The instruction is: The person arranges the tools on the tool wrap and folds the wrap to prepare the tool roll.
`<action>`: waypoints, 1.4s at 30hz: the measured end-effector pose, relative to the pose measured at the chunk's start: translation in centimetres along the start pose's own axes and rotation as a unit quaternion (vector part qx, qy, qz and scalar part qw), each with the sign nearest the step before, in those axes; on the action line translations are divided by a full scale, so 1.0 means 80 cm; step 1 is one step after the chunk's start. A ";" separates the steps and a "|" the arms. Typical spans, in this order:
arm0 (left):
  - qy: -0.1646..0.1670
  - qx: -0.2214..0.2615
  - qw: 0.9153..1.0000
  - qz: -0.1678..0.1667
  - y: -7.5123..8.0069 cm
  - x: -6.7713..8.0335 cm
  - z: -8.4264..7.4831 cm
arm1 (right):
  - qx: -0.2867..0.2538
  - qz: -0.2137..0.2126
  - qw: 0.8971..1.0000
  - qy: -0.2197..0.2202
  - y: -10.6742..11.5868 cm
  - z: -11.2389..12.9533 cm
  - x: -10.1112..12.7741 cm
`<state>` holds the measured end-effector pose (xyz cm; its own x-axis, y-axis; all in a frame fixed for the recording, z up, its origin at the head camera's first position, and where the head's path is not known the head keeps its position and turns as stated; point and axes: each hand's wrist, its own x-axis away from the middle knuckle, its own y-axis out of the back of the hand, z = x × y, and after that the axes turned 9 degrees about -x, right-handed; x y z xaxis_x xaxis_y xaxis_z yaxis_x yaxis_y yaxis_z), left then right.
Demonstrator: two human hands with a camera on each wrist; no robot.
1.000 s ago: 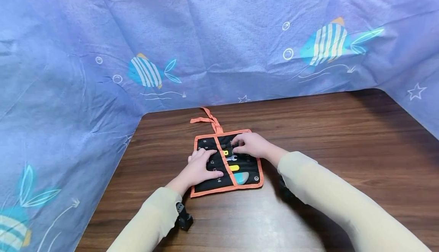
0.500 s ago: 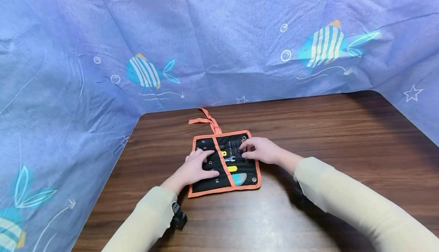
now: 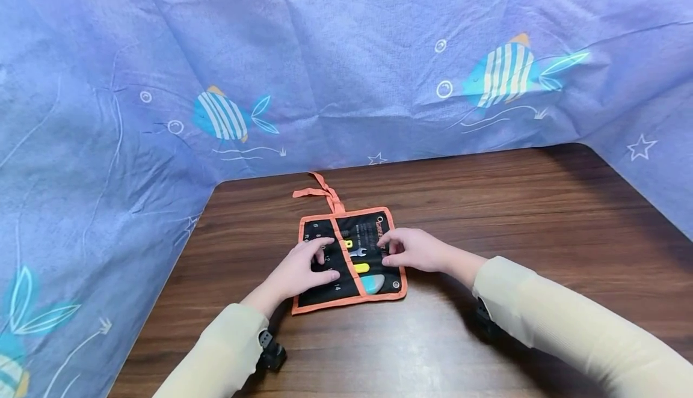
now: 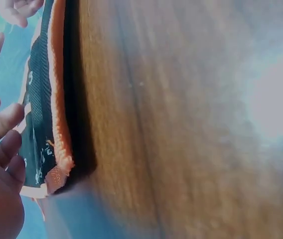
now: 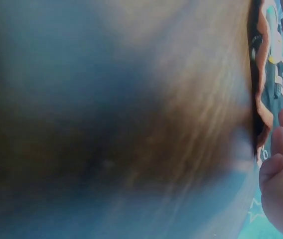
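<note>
A black tool roll [image 3: 385,273] with orange trim lies unrolled on the table. From its pocket row stick out an open-end wrench [image 3: 358,252], a yellow tool end [image 3: 361,267] and a turquoise-and-grey rounded end [image 3: 372,284]. Over the numbered left part sits my left hand [image 3: 292,275], fingers spread and loosely bent, holding nothing; whether it presses the cloth is unclear. My right hand [image 3: 419,251] is at the right edge, its relaxed fingers reaching over the orange trim with nothing between them. Each wrist view catches the roll's edge beside the hand.
Orange tie straps [image 3: 331,198] trail from the roll's far side. The brown wooden table [image 3: 498,217] meets a blue fish-patterned cloth [image 3: 357,73] behind and at both sides. A small black device [image 3: 272,355] sits under my left wrist.
My right hand has drawn back from the tool ends to the right edge of the roll. The left hand stays over the numbered part. The whole view has shifted slightly.
</note>
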<state>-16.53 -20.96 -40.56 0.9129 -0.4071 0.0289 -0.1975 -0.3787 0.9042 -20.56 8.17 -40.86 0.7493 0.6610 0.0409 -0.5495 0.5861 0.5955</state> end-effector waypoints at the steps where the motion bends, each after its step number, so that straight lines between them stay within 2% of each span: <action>1: 0.000 0.004 1.000 0.003 0.000 0.002 -0.001 | 0.002 0.002 1.000 0.007 -0.002 0.000 0.002; 6: -0.004 0.023 1.000 0.005 0.002 0.014 0.000 | 0.019 0.009 0.999 0.041 -0.011 0.003 0.014; 11: -0.009 0.036 0.999 0.007 0.000 0.026 0.007 | 0.043 0.002 0.998 0.050 -0.019 0.001 0.023; 18: -0.020 0.014 0.999 0.028 0.002 0.048 0.011 | 0.063 -0.003 0.996 0.057 -0.027 0.001 0.032; 25: -0.036 -0.003 0.998 0.046 -0.002 0.058 0.010 | 0.063 0.007 0.997 0.055 -0.028 -0.001 0.042; 33: -0.068 -0.087 0.994 -0.001 -0.012 0.061 0.008 | 0.079 0.004 0.993 0.089 -0.031 -0.008 0.045; 42: -0.088 -0.108 0.988 -0.060 -0.010 0.058 0.004 | 0.078 -0.003 0.992 0.098 -0.030 -0.012 0.049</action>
<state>-12.25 -22.78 -41.28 0.8452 -0.5155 -0.1409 0.0064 -0.2539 0.9672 -16.70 9.83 -42.90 0.6583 0.7446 -0.1101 -0.4700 0.5209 0.7126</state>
